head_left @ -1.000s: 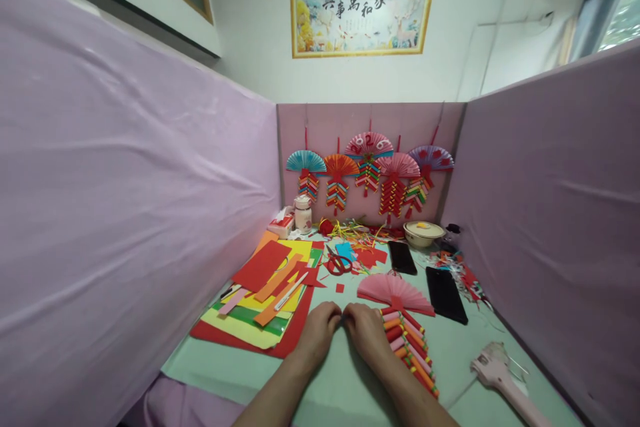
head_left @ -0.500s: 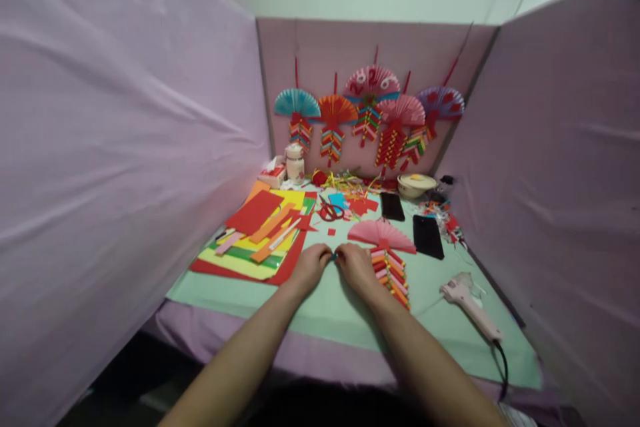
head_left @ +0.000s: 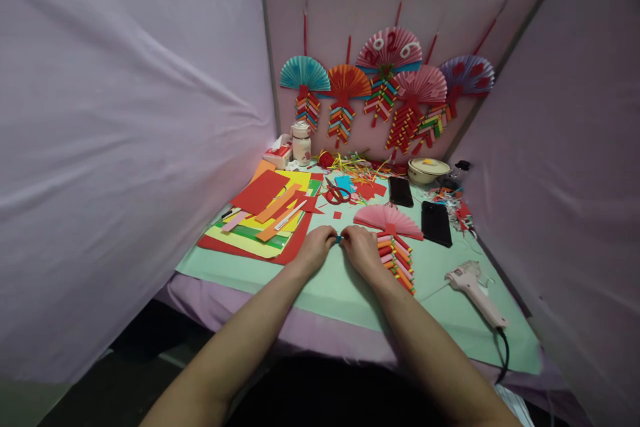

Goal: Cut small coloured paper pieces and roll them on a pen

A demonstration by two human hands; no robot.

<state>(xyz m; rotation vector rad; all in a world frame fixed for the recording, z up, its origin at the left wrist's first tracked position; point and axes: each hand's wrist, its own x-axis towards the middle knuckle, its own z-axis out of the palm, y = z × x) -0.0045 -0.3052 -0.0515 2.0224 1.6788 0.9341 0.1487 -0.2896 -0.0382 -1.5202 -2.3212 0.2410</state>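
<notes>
My left hand and my right hand meet over the front middle of the table, fingertips pinched. Between them they hold a small blue piece of paper; its exact form is mostly hidden by the fingers. Right beside my right hand lies a pink paper fan with a string of paper firecrackers in red, orange and pink below it. A small red paper square sits just beyond my fingertips.
Coloured paper sheets are stacked at the left. Red-handled scissors, two black phones and a lidded bowl lie farther back. A glue gun rests at the right, its cord over the edge. Fan decorations hang behind.
The camera has tilted down, so the table and hanging fans sit higher in view. Both hands stay together, pinching the blue paper.
</notes>
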